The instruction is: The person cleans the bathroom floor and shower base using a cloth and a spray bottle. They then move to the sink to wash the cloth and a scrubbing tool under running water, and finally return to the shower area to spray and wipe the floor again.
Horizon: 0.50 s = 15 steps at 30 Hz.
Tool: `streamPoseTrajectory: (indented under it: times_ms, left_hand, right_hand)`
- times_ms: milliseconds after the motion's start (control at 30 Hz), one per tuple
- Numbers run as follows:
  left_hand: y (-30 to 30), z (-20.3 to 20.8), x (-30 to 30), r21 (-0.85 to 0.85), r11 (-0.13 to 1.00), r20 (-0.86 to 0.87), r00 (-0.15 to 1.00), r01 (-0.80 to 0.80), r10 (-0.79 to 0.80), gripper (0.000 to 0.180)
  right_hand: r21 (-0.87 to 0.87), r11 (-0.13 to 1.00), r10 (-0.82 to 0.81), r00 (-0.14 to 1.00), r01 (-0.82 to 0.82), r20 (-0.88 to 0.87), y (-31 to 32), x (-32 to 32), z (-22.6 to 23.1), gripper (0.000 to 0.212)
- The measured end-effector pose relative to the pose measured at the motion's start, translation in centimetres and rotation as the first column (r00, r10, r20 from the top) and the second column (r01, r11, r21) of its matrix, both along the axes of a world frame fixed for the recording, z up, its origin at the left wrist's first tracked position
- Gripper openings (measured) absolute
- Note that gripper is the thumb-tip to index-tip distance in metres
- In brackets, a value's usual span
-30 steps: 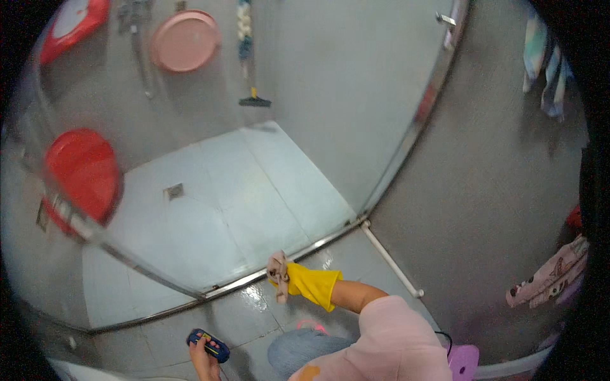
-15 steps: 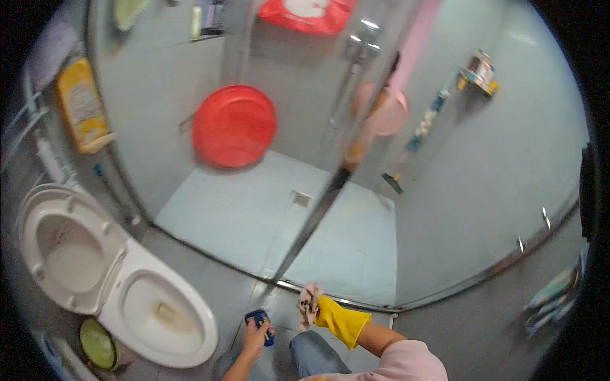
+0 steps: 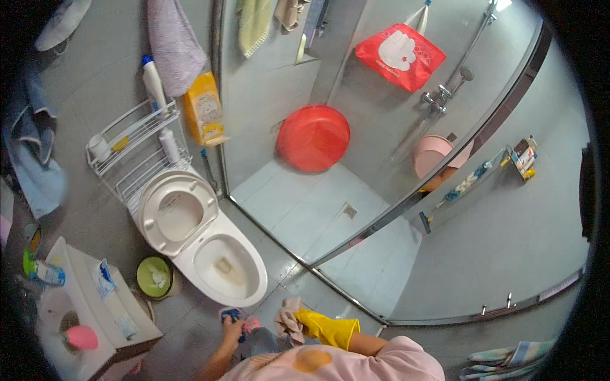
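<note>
Beige-pink cloth (image 3: 290, 317) bunched in R hand (image 3: 311, 322), which wears a yellow glove (image 3: 341, 331), hanging over floor tiles nr the shower's metal track (image 3: 346, 293); dk blue item (image 3: 236, 314), exact kind unclear, gripped in bare L hand (image 3: 231, 330) just by the front of the toilet (image 3: 252, 259). Hands are apart, each closed on its own thing. Further out: toilet lid up, green bin (image 3: 145, 289) beside it, white sink (image 3: 79, 291) far L, + red basin (image 3: 314, 138) upright against shower wall w/ red bag (image 3: 400, 57) hung higher up.
</note>
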<state>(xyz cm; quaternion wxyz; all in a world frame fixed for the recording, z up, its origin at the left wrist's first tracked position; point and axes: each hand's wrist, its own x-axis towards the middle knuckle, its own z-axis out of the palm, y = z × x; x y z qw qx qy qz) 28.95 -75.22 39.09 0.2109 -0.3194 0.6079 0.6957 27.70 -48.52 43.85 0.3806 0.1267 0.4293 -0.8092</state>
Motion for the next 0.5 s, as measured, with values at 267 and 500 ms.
streamPoseTrajectory:
  times_ms: [267, 500]
  left_hand:
    - [-4.9, 9.4, 7.6, 0.027, 0.909, -0.053, 0.907, -0.417, 0.418, 0.021]
    - [-5.5, 14.7, 18.3, 0.005, 0.757, -0.116, 0.751, -0.654, 0.65, 0.022]
  right_hand:
    - [0.431, 0.901, -0.131, 0.98, 0.055, 0.15, 2.2, 0.3, 6.2, 0.028]
    - [0.513, 0.858, 0.011, 1.0, -0.004, -0.01, 6.0, 0.1, 6.8, 0.048]
